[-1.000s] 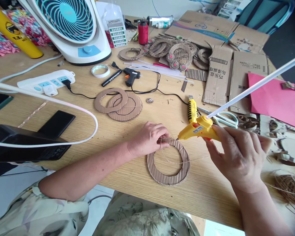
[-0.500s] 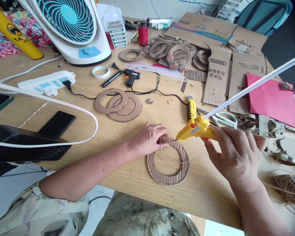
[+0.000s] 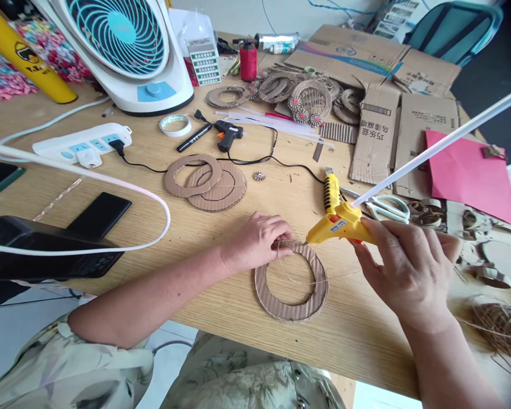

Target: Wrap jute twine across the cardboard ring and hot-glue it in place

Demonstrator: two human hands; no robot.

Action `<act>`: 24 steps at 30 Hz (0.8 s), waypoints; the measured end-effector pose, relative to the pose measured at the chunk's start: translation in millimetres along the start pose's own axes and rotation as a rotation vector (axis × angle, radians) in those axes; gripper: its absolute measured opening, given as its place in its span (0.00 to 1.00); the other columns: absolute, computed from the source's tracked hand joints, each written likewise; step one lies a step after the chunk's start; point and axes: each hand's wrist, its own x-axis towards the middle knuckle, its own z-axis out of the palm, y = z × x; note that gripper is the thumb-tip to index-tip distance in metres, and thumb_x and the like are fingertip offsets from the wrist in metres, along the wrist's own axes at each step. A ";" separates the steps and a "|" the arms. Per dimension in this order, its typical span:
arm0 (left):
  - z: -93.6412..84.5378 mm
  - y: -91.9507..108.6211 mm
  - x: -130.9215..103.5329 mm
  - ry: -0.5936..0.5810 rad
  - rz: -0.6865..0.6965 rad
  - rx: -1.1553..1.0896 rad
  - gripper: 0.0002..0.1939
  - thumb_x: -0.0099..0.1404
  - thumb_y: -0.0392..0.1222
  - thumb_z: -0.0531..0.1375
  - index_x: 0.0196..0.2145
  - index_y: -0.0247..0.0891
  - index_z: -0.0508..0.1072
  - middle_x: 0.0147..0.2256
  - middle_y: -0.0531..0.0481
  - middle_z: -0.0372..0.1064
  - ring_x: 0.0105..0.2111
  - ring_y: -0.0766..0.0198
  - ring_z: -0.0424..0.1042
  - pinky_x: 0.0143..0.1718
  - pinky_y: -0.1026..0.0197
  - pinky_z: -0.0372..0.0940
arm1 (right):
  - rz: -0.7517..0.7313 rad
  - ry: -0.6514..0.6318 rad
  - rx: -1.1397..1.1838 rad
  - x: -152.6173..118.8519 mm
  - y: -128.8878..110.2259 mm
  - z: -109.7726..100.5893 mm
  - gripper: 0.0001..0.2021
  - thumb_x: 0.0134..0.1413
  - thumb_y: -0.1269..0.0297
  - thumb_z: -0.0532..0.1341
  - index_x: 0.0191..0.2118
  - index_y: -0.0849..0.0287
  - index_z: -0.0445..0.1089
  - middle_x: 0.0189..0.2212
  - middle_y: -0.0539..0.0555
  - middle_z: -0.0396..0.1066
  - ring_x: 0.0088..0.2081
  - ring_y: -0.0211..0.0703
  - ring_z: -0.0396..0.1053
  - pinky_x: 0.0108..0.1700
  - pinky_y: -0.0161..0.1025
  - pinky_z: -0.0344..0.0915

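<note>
My left hand (image 3: 266, 241) pinches the upper left edge of a corrugated cardboard ring (image 3: 263, 289) near the table's front edge. A thin strand of twine (image 3: 300, 282) runs from those fingers across the ring's opening toward the right. My right hand (image 3: 409, 261) is closed round a yellow hot glue gun (image 3: 338, 225), its fingers at the orange trigger. The gun's nozzle points left and meets the top of the ring, or hovers just over it. A long translucent glue stick (image 3: 434, 151) sticks out of the gun's back, slanting up to the right.
A yellow utility knife (image 3: 332, 192) and scissors (image 3: 389, 208) lie behind the glue gun. Farther left are cardboard rings (image 3: 170, 180), a black glue gun (image 3: 229, 135) and a power strip (image 3: 68, 146). A twine ball (image 3: 502, 324) lies right. A white cable (image 3: 167, 216) loops at left.
Both hands, the cardboard ring and the glue gun keep almost the same place. Only a very slight shift of the whole view shows.
</note>
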 end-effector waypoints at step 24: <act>-2.8 1.8 1.2 -0.013 -0.003 0.007 0.15 0.58 0.40 0.73 0.36 0.37 0.70 0.37 0.54 0.75 0.39 0.61 0.73 0.43 0.58 0.56 | -0.002 0.000 -0.003 2.2 -0.8 0.7 0.21 0.55 0.62 0.68 0.54 0.60 0.70 0.38 0.56 0.74 0.34 0.44 0.65 0.41 0.45 0.53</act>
